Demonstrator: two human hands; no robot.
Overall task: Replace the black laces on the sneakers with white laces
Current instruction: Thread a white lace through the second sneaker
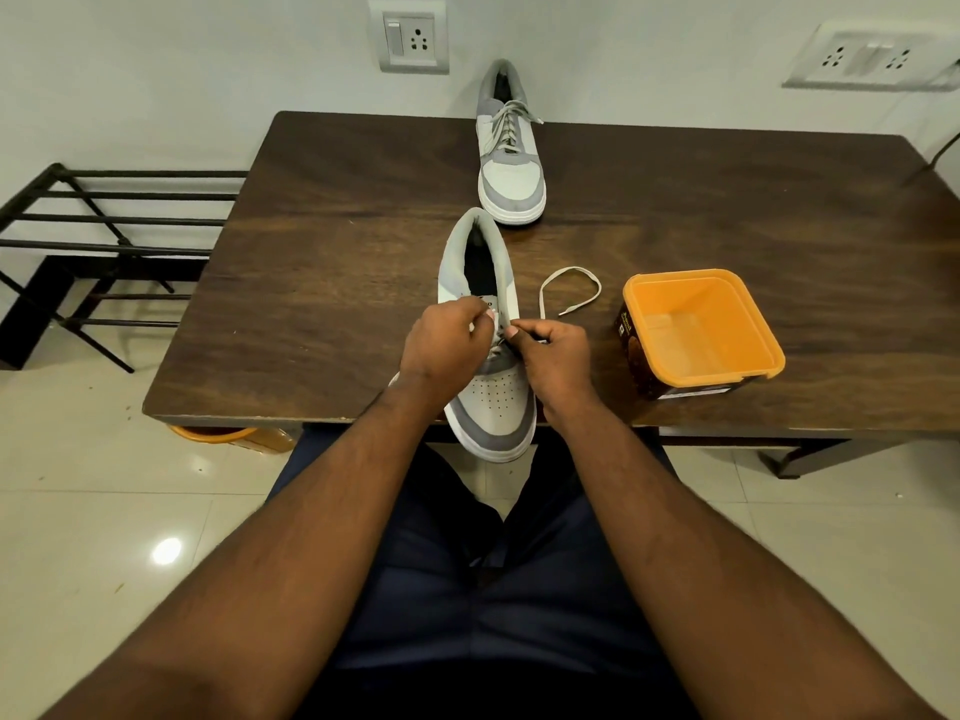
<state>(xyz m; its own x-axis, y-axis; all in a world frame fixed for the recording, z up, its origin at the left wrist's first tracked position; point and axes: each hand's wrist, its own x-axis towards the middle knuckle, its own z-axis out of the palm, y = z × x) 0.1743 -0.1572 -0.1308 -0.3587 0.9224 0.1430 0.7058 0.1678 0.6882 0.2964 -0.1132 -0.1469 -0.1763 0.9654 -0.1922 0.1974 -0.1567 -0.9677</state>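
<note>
A grey and white sneaker (493, 407) lies at the table's near edge, its toe hanging over toward me. My left hand (447, 345) pinches the lace area at the shoe's eyelets. My right hand (553, 356) pinches the white lace (571, 288) beside it, and the lace's free end loops out on the table to the right. A second sneaker (509, 168), laced in white, stands at the far side of the table. No black lace shows.
An open orange container (701, 330) stands on the dark wooden table (337, 252) right of my hands. A black metal rack (104, 241) stands left of the table. Wall sockets are behind. Tiled floor and my legs are below.
</note>
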